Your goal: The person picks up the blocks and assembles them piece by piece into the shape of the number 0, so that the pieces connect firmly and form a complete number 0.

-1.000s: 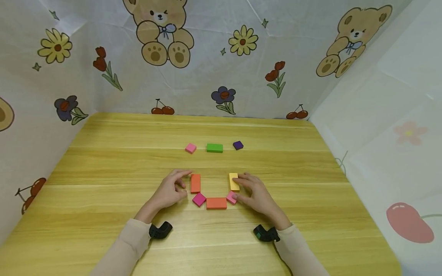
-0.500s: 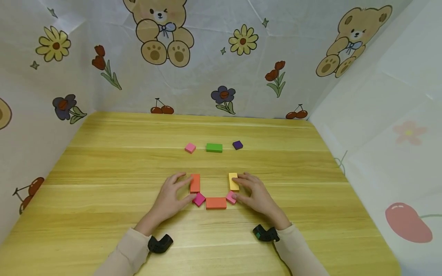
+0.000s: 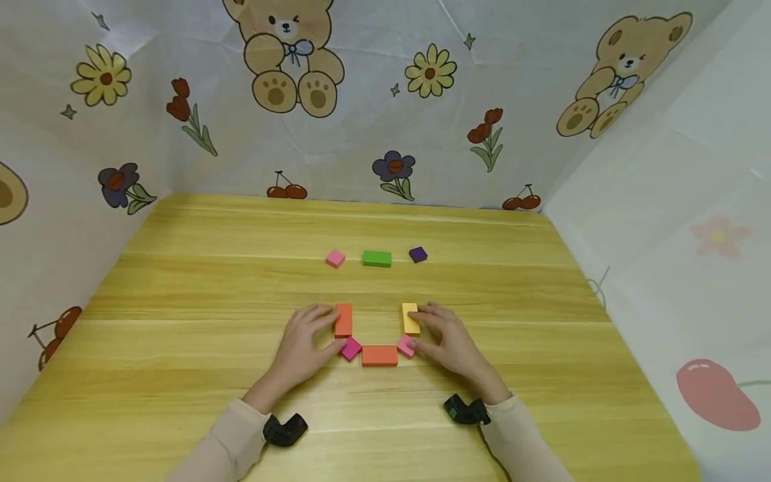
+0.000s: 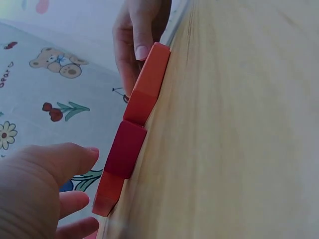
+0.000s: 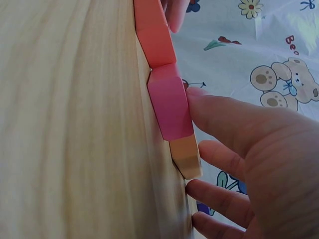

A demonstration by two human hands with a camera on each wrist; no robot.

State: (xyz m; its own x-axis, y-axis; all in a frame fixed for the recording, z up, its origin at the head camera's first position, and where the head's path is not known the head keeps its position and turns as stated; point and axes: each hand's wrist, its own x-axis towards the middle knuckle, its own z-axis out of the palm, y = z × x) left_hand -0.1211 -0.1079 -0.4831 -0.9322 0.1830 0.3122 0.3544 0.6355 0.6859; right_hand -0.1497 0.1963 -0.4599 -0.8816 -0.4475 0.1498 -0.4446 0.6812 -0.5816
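Small blocks form a U on the wooden table. My left hand [image 3: 304, 341] lies at its left side, index fingertip at the upright orange-red block [image 3: 344, 324] and thumb at the magenta block [image 3: 352, 349]. In the left wrist view, that thumb sits just beside the magenta block [image 4: 126, 149]. My right hand [image 3: 452, 343] mirrors it, index finger over the yellow block [image 3: 409, 327] and thumb touching the pink block [image 3: 403, 345]. The right wrist view shows this thumb against the pink block [image 5: 172, 107]. Between the corner blocks lies another orange-red block [image 3: 379, 356].
Farther back, a row holds a pink block [image 3: 335, 258], a green block [image 3: 377, 259] and a dark purple block [image 3: 418, 254]. A printed cloth [image 3: 337, 147] with bears and flowers hangs behind the wooden table [image 3: 181, 281]. Black wrist cameras [image 3: 286, 430] sit at both cuffs.
My left hand has moved in to the right, its thumb coming up to the magenta block and its index finger to the orange-red one. The right hand stays in place.
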